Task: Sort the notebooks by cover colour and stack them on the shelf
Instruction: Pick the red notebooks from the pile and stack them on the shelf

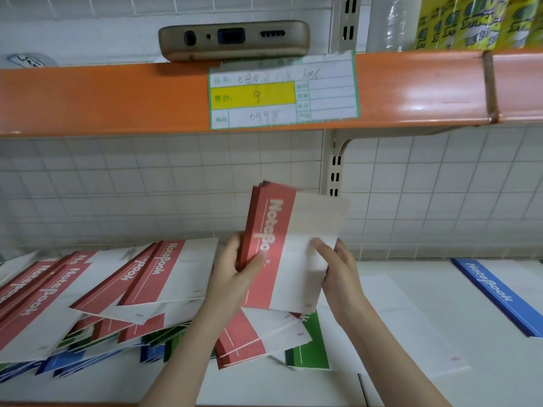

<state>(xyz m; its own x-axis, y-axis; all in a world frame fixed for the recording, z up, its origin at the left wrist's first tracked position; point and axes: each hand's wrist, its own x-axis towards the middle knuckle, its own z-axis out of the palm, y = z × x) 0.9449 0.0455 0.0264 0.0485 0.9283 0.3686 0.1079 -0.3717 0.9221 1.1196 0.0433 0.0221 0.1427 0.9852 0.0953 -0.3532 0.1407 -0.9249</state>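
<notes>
- My left hand (pixel 235 271) and right hand (pixel 338 268) grip flat red notebooks (pixel 282 248) saying "NoteBook", above the white shelf (pixel 411 377).
- A messy pile (pixel 97 298) lies left; a blue notebook (pixel 499 292) lies right.
- The price tag (pixel 282 92) says "9".

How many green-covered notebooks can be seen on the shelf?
2: one green notebook below the hands, another green notebook buried in the left pile. More may be hidden.

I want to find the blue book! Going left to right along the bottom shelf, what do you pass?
Messy pile of red notebooks → left hand → bunch of red notebooks held up → right hand → blue notebook lying flat on the far right.
</notes>
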